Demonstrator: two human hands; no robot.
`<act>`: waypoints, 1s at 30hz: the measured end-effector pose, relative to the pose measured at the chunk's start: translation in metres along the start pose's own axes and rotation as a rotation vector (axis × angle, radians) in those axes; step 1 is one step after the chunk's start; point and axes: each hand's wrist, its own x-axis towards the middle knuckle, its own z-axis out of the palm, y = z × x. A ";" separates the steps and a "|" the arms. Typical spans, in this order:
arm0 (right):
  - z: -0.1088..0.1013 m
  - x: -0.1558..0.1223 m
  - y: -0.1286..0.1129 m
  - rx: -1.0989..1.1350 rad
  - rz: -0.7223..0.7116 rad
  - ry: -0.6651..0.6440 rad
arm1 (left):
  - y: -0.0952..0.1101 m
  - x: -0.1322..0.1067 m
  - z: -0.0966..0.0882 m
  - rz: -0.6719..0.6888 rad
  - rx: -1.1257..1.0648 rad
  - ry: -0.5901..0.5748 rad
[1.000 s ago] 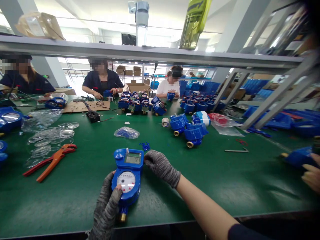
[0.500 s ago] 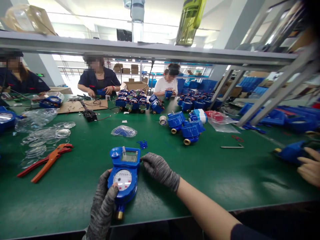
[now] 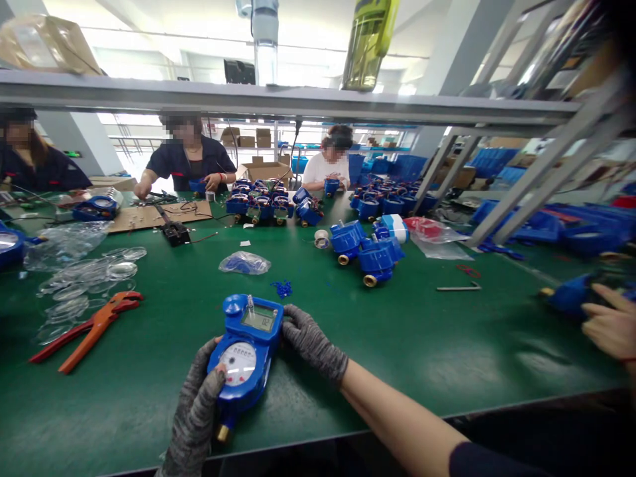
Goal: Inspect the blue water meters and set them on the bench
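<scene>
A blue water meter (image 3: 243, 363) with a white round dial, a small lit display and a brass pipe end lies tilted near the front edge of the green table. My left hand (image 3: 197, 397), in a grey fingerless glove, grips it from the left, thumb over the dial's edge. My right hand (image 3: 313, 341), gloved alike, is closed against the upper right side beside the display; its fingertips are partly hidden behind the casing. Just beyond the meter are small blue parts (image 3: 282, 289) and a clear plastic bag (image 3: 244, 263) with blue pieces inside.
Orange pipe cutters (image 3: 99, 324) and clear discs (image 3: 74, 291) lie to the left. Several blue meter bodies (image 3: 376, 262) stand beyond, near a hex key (image 3: 458, 287). At right, a co-worker's hand (image 3: 611, 324) touches another meter. A metal shelf (image 3: 298, 99) crosses above; people sit opposite.
The water meter has turned, its display end swinging right and its brass end left. My right hand has moved from a fingertip touch at its side to a fuller hold.
</scene>
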 end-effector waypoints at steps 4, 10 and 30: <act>-0.017 -0.011 0.006 -0.277 -0.082 -0.011 | 0.009 -0.005 -0.012 0.130 0.218 0.109; -0.059 0.034 0.009 -0.893 -0.154 0.251 | 0.003 -0.035 0.008 0.167 0.410 0.220; -0.062 0.021 0.003 -0.684 -0.198 0.015 | 0.054 0.065 -0.014 -0.059 0.043 -0.533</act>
